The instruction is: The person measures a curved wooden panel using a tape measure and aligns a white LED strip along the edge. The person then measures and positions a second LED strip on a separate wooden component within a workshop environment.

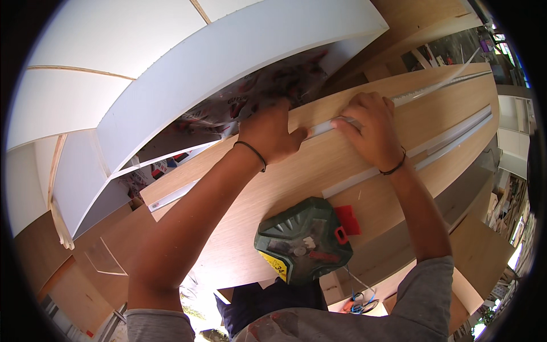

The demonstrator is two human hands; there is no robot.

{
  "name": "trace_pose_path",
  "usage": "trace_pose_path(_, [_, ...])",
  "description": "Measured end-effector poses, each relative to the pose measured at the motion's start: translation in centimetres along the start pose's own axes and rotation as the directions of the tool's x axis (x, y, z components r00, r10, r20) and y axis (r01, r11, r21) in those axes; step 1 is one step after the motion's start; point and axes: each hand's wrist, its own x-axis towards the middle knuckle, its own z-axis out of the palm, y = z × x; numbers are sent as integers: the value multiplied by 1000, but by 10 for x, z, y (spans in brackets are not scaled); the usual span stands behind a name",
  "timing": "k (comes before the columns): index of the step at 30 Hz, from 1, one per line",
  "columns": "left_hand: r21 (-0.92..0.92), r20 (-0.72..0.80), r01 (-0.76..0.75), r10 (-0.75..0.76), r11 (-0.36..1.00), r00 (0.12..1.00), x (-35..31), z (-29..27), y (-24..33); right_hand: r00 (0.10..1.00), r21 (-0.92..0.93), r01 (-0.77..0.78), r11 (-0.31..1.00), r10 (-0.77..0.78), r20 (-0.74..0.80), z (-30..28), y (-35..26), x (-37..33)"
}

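Note:
A long, narrow white-and-silver channel strip [321,128] lies along the far edge of a light wood-grain board [296,176]. My left hand [270,134] is closed over the strip, thumb stretched along it; its other fingers are partly hidden at the board's far edge. Further right, my right hand [370,128] grips the same strip, thumb and curled fingers closing on it. Beyond that hand a thin translucent strip [467,61] rises away from the channel at an angle. The channel's near-left end shows past my left forearm.
More pale strips [450,139] lie on the board's right half. A dark green plastic case [305,242] with red parts and a yellow label sits near me. Beyond the board stands a white panelled cabinet [228,62] holding printed plastic film [228,105]. Coiled cables [362,302] lie below.

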Motion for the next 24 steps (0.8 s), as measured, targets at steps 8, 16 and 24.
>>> trace_pose_path(8, [42,43,114,-115,993,992,1,-4,7,837,-181,-338,924,383,391,-20,-26,47])
trace_pose_path(16, [149,-136,35,-15,988,991,1,10,3,725,-333,-265,905,414,550,-15,-28,60])
trace_pose_path(24, [-89,95,-101,109,991,989,17,-4,-20,835,-138,-267,954,300,462,-18,-7,57])
